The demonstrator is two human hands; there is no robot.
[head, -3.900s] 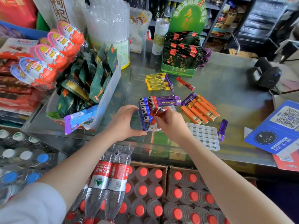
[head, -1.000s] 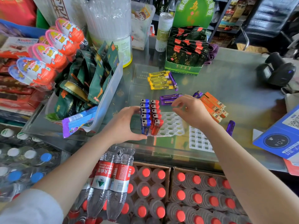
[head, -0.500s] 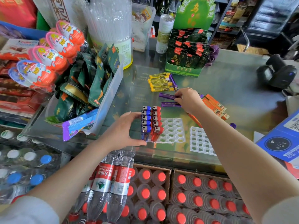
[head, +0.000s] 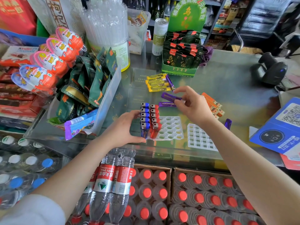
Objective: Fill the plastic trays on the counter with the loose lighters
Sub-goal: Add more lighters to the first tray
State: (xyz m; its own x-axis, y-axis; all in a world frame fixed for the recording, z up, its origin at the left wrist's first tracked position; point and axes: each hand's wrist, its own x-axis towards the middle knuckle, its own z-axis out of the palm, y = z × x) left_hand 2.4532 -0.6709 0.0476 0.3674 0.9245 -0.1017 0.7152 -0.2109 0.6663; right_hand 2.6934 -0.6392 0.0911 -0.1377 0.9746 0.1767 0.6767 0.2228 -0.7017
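At the centre of the frame the left hand [head: 125,127] curls round the left side of the plastic tray [head: 170,127], its fingers apparently against the row of blue lighters [head: 145,117] standing beside the red lighters [head: 154,117]. Just above, the right hand [head: 193,106] pinches a purple lighter [head: 168,96] between thumb and fingertips, off the counter [head: 227,82].

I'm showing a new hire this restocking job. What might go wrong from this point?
1. The right hand pinches the purple lighter by one end only, so it may slip on the way to the tray.
2. The red lighters stand close beside the blue lighters that the left hand holds; pushing another in alongside could tip them.
3. The tray sits near the front edge of the counter; a shove might slide it off.
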